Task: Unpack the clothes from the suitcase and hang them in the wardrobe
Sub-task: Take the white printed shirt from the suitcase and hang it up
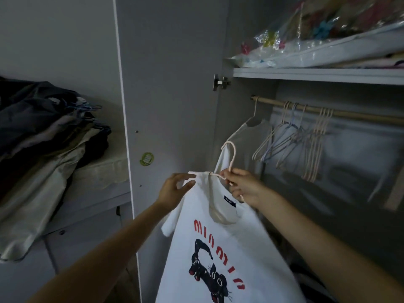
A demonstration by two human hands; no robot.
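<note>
A white T-shirt (227, 254) with red letters and a black cat print hangs on a pale pink hanger (232, 157) in front of the open wardrobe. My right hand (242, 185) grips the hanger at its neck, just below the hook. My left hand (175, 189) touches the shirt's left shoulder with relaxed fingers. The wooden rail (349, 112) runs above and to the right. One white garment (247, 138) hangs at the rail's left end. The suitcase is out of view.
Several empty pink and blue hangers (306, 141) hang on the rail. The wardrobe door (170, 95) stands open at my left. A shelf (317, 74) above holds plastic-wrapped bedding. A pile of dark and pale clothes (43, 149) lies on a surface at left.
</note>
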